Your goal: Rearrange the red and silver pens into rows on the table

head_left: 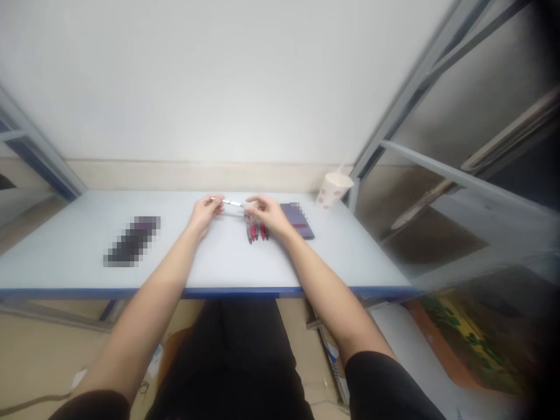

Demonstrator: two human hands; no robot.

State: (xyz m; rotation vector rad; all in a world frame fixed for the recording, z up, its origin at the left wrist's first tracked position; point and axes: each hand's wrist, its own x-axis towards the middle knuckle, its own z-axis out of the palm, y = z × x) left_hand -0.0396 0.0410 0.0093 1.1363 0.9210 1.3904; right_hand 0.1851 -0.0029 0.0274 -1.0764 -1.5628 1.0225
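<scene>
My left hand pinches a slender silver metal pen-like tool above the middle of the white table. My right hand is curled just beyond the tool's far end, and its fingertips are at or very near that end. Under my right hand lie several pens side by side, with red and grey barrels. Their upper ends are hidden by that hand.
A pixelated dark object lies on the table's left. A dark purple notebook and a pink-dotted paper cup stand at the right back. The table has a blue front edge. A grey metal frame rises at right.
</scene>
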